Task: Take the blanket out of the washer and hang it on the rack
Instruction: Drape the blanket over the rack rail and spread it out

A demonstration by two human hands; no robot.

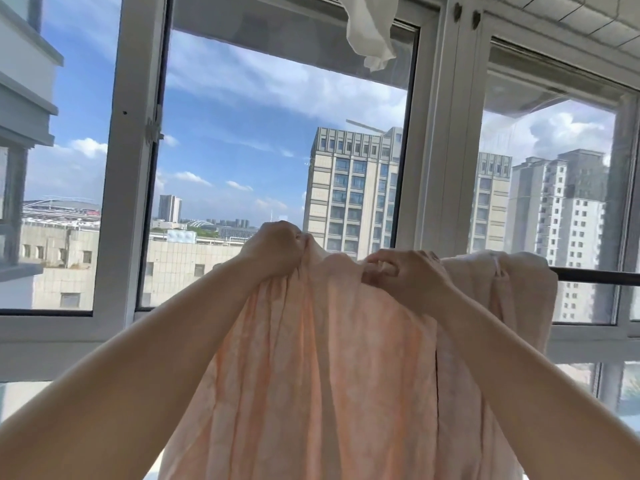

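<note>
A pale peach blanket (311,358) hangs down in long folds in front of me. Its right part is draped over a dark horizontal rack bar (595,276) that runs off to the right. My left hand (273,249) grips a bunched upper edge of the blanket at the left. My right hand (405,273) holds the upper edge a little lower and to the right, fingers curled into the cloth. The bar is hidden behind the blanket and my hands; only its right end shows.
Large white-framed windows (436,133) stand just beyond the rack, with tall buildings outside. A white cloth (370,32) hangs from above near the top middle. The window sill frame (69,344) runs across at lower left.
</note>
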